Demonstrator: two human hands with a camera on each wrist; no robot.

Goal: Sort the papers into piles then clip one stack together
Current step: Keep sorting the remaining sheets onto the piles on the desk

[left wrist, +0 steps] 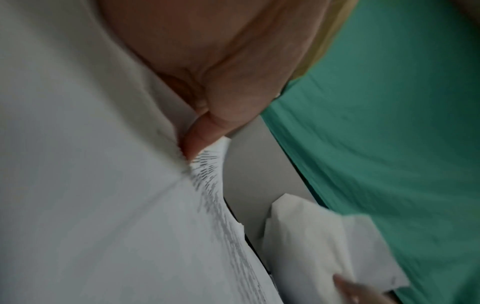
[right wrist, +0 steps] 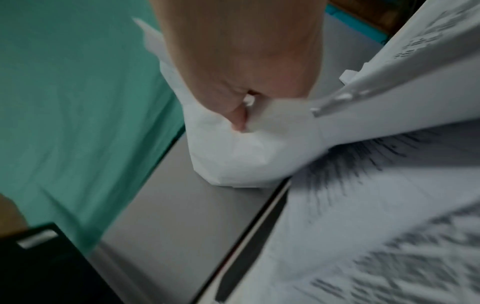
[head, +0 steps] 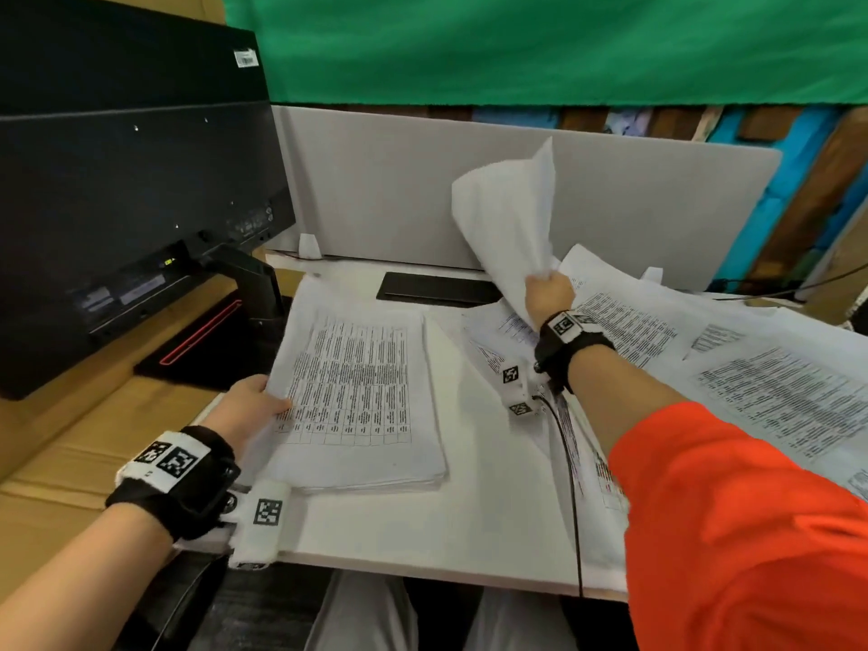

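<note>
White table (head: 422,528); grey partition (head: 399,180) behind; green cloth (head: 516,44) above; black monitor (head: 117,180) on the left.

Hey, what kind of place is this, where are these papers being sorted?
Most likely an office workstation: a white desk backed by a grey partition screen, the rear of a black monitor on its stand at the left, and printed sheets spread across the desk.

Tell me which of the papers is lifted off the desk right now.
The blank-sided sheet gripped by the right hand, raised against the grey partition; the others lie on the desk.
</note>
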